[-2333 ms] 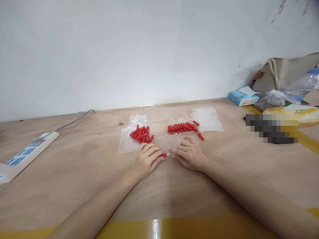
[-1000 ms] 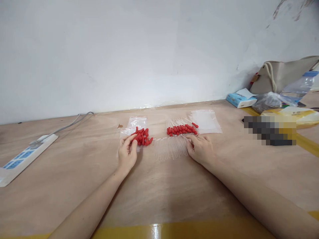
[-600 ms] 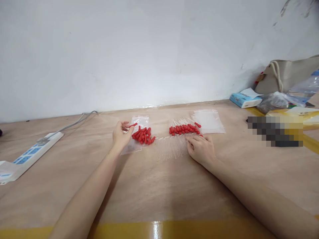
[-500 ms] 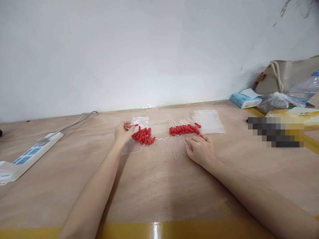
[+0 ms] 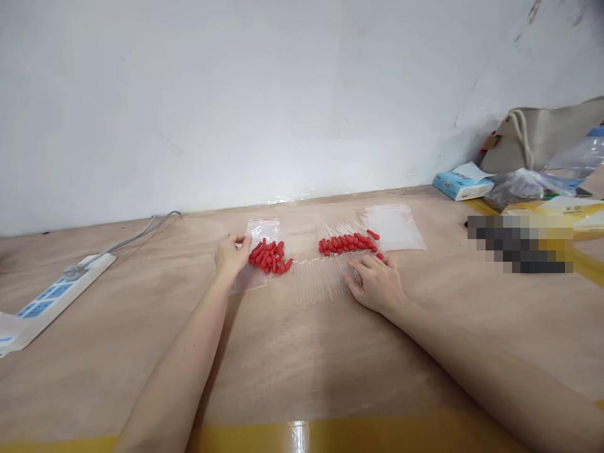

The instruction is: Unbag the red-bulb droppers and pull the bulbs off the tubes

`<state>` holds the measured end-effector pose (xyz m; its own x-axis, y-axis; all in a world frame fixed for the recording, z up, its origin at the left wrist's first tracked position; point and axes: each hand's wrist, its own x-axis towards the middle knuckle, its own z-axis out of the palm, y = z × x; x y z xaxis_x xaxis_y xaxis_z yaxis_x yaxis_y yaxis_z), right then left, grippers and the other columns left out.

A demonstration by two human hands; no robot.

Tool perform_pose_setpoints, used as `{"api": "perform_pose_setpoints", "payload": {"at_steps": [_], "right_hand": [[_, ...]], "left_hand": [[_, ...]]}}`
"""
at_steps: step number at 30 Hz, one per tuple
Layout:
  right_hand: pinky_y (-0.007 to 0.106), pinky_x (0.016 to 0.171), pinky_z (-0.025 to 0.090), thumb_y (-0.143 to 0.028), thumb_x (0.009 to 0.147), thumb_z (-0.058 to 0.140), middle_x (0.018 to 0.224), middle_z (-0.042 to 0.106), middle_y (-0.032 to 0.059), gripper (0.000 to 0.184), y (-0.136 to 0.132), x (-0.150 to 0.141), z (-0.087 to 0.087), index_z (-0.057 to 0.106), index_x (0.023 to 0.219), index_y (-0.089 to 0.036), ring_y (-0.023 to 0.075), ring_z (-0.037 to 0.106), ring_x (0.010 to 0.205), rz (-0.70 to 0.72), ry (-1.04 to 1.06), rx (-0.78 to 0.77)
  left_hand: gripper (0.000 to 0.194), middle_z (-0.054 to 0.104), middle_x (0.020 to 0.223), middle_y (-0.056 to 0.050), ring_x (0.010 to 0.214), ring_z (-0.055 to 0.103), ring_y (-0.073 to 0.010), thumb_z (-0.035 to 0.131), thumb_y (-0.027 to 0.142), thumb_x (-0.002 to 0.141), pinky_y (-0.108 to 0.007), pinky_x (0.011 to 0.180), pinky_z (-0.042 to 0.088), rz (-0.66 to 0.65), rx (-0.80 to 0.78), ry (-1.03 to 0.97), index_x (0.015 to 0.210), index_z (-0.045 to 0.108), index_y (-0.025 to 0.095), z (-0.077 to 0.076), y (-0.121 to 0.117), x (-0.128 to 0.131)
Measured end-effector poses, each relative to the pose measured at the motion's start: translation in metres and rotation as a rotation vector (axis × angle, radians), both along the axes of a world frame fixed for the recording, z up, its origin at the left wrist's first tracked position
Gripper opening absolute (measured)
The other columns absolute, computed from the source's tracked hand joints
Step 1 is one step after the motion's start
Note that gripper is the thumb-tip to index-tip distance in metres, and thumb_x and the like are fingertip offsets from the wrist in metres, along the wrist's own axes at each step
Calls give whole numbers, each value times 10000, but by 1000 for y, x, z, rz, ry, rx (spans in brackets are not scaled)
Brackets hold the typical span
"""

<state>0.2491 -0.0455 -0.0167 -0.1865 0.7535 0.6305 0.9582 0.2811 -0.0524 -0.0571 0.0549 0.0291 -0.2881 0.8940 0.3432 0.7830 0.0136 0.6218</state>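
My left hand is at the left edge of a pile of red rubber dropper bulbs, thumb and forefinger pinched together; whatever is between them is hidden. The bulbs lie on clear zip bags. My right hand rests over the right end of a row of clear dropper tubes, thumb apart from the fingers, fingertips on the tubes. Behind that row lie droppers fitted with red bulbs, their thin stems pointing at the wall. One red bulb shows just beyond my right fingers.
A stack of clear bags lies behind my right hand. To the far right are a blue tissue pack, a beige bag and plastic bags. A white power strip with a grey cable lies at the left.
The red bulb that stuck out from my left fingertips no longer shows there. My right hand stays over the tubes, its thumb slightly farther out from the fingers. The view has shifted a little.
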Motion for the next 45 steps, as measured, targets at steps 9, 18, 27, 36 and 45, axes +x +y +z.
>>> {"api": "perform_pose_setpoints", "payload": {"at_steps": [9,18,27,36,45], "right_hand": [[289,715,232,-321,893,363,699,594,2,371,3,4,6,624,670,-181,97,495,657,-64,265,25],[290,720,235,-348,915,299,709,586,-5,441,6,9,9,576,623,-169,96,500,664,-89,431,-27],[289,717,239,-340,907,335,694,582,-12,398,7,6,8,611,665,-187,96,515,679,-80,413,-7],[305,731,263,-326,887,384,692,581,-7,340,8,8,6,602,664,-191,105,531,690,-48,401,22],[369,843,391,-366,796,518,1035,552,98,392,7,6,6,521,1151,-200,209,509,981,289,405,143]], "left_hand": [[198,615,878,-25,927,516,-220,526,401,764,-371,826,330,-428,66,448,733,624,231,12,-34,115],[253,621,910,-42,975,503,-247,519,440,769,-389,831,322,-396,-76,432,695,616,218,-9,-9,144],[328,616,933,-67,975,503,-264,496,518,752,-426,847,323,-338,-65,402,720,622,216,-10,-9,147],[244,645,890,-63,902,557,-252,459,366,797,-380,774,373,-283,-98,266,729,619,195,-4,-15,144],[99,632,837,-18,804,560,-178,465,274,838,-353,779,347,-633,207,307,826,520,193,-12,-91,67]]}}
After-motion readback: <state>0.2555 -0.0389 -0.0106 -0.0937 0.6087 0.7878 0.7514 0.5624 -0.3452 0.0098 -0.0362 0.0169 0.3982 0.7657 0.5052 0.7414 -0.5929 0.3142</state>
